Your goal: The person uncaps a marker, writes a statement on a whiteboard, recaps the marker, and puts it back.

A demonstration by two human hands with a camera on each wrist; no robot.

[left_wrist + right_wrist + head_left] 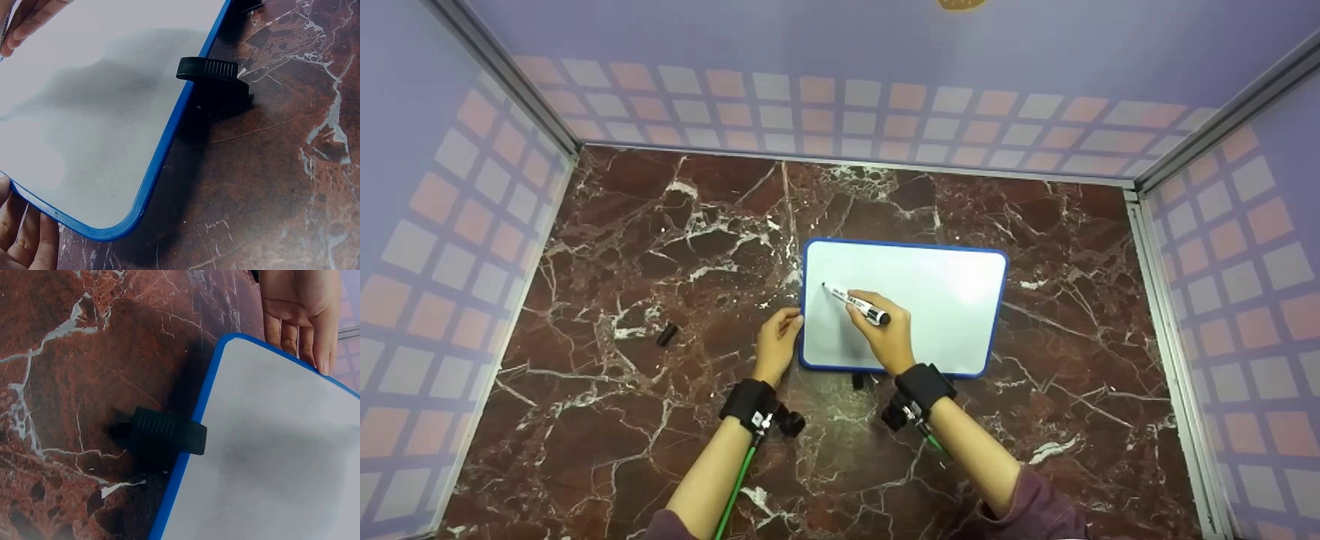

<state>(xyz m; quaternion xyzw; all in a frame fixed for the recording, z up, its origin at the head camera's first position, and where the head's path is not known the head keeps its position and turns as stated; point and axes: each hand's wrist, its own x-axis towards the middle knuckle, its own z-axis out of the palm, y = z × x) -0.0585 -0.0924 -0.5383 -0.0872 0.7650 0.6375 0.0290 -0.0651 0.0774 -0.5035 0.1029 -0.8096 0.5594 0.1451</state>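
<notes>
A whiteboard with a blue rim stands on the marbled surface, raised at an angle in the wrist views. My right hand holds a white marker with a black end. Its tip meets the board's upper left, where a tiny dark spot shows. At the left rim, my left hand grips the board, thumb on the rim and fingers partly hidden behind it. A black clip-like support hooks over the lower edge. The left wrist view catches only some right-hand fingers.
A black marker cap lies on the marbled surface to the left. Checkered panels wall in the back and both sides. Green cables run along the forearms from the black wrist straps.
</notes>
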